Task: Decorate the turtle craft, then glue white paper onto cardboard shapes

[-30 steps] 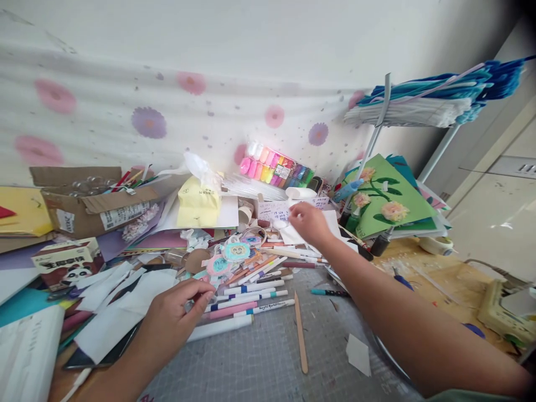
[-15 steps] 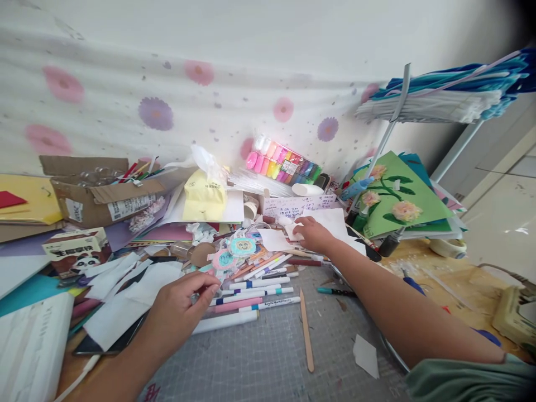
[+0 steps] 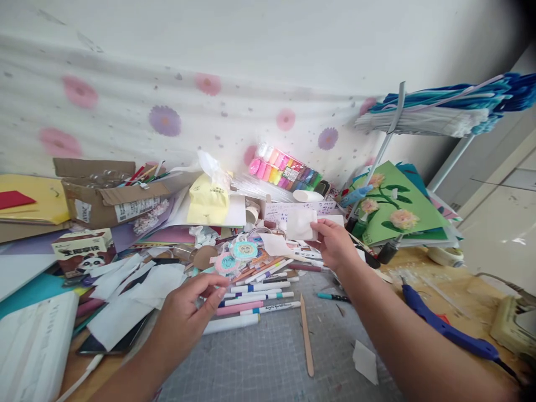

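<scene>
Two bare hands reach over the work surface: the left hand (image 3: 190, 310) is nearer, thumb and forefinger curled close together, though I cannot tell whether anything small sits between them. Farther out, the right hand (image 3: 338, 244) pinches a thin, rectangular, white paper piece (image 3: 299, 226) by its right edge. Half a second ago those right fingers were spread down over the loose papers; now the piece is up in their grip, so picking it up looks done. The left hand has kept much the same pose. The held paper lies beyond and to the right of the left hand, well apart from it.

Nearest on the grey gridded cutting mat (image 3: 234, 368) lie a white paper scrap (image 3: 365, 362) and a flat wooden craft stick (image 3: 307, 338). Beyond the left fingertips come white-barrelled markers (image 3: 268, 296), then round pastel pink and turquoise ornaments (image 3: 238, 254). Another loose white paper sheet (image 3: 274, 244) rests just left of the held piece, and a white handwritten panel (image 3: 276, 210) stands behind it.
</scene>
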Motion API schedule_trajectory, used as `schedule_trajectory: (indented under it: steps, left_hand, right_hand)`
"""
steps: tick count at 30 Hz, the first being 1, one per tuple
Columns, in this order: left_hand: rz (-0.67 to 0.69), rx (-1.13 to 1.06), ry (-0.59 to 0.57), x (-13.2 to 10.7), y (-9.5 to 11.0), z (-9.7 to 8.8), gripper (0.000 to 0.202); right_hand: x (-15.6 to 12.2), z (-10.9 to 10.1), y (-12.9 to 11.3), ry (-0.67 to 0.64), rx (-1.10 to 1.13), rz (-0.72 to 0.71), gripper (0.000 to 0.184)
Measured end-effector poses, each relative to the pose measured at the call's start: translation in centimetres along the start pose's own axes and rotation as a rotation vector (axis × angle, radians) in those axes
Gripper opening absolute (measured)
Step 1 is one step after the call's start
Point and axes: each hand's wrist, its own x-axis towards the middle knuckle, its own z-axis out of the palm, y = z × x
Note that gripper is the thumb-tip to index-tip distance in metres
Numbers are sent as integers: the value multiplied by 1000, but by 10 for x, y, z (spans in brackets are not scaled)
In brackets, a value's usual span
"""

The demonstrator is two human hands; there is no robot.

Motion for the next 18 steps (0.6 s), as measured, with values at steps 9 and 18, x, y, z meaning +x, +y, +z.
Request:
schedule_trajectory:
  steps: [9, 18]
  left_hand:
    - [17, -551, -47, -15, 18, 18, 24]
    - [-72, -831, -57, -12, 22, 19, 19]
  right_hand:
    - [-114, 84, 22, -283, 429, 115, 20]
    - [-127, 91, 36, -427, 323, 10, 14]
